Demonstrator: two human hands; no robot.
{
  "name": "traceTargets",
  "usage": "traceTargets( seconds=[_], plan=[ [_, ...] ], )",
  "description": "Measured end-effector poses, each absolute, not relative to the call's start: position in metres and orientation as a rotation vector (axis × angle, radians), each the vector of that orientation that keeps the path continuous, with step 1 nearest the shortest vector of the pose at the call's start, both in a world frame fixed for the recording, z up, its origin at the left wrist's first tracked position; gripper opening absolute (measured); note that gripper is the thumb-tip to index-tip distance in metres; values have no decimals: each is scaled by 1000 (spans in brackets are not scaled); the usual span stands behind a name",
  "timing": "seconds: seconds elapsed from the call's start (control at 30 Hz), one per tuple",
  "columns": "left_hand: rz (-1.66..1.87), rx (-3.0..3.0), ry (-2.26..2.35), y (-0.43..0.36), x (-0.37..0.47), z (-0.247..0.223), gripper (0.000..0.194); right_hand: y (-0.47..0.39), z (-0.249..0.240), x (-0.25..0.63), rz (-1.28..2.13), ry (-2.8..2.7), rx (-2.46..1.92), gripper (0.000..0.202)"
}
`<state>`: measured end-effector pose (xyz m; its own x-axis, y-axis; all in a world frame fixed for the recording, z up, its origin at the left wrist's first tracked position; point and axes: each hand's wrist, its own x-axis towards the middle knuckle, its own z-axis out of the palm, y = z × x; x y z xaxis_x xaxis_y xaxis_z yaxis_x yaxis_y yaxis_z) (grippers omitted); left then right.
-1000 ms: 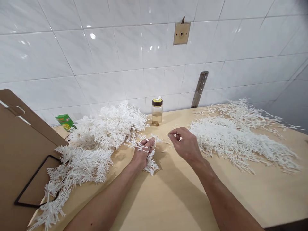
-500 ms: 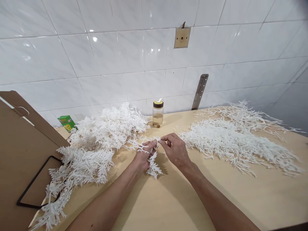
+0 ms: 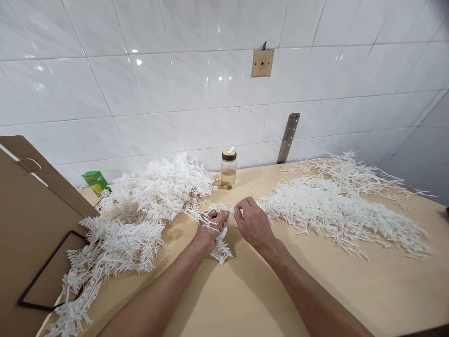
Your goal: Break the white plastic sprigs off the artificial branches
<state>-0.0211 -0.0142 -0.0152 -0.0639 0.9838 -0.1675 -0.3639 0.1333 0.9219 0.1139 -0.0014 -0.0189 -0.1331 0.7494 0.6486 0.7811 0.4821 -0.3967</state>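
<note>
My left hand [image 3: 209, 229] is closed around a bunch of white, thin, branching strands [image 3: 220, 250], which look like plastic. Some strands poke out to the left above its knuckles, and others hang below the palm to the table. My right hand [image 3: 255, 222] is just to the right, thumb and forefinger pinched together at the white tips between the two hands. Its fingertips partly hide what they grip. Left of my hands lies a big heap of the same branching strands [image 3: 140, 210]. On the right is a flatter pile of loose white pieces [image 3: 322, 210].
A lidded clear jar [image 3: 228, 173] with liquid stands behind my hands. At left are a cardboard box [image 3: 31, 224] with a black handle frame [image 3: 38, 281] and a small green carton [image 3: 95, 182]. A metal bracket [image 3: 288, 138] leans at the tiled wall behind the wooden table [image 3: 252, 299].
My right hand has turned slightly, knuckles more upward, and its fingertips sit a little farther from my left thumb. My left hand keeps hold of the strands. The view has shifted slightly.
</note>
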Motion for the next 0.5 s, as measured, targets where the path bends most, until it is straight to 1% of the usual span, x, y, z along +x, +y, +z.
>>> traceTargets(
  seconds=[0.1,0.2,0.33,0.4,0.5],
  plan=[
    [1345,823,1079,-15,-19,-16,44,2,-19,115,-126,-1853,-1381,15],
    [1366,817,1044,-15,-24,-17,44,14,-17,137,-118,-1682,-1534,15],
    [1343,792,1007,-11,-30,-16,43,29,-15,179,-83,-1431,-1670,8],
    [1349,750,1003,-10,-30,-18,42,29,-12,185,-54,-1423,-1605,6],
    [1355,707,1002,-8,-29,-21,40,16,-7,166,61,-1620,-1314,11]
  ],
)
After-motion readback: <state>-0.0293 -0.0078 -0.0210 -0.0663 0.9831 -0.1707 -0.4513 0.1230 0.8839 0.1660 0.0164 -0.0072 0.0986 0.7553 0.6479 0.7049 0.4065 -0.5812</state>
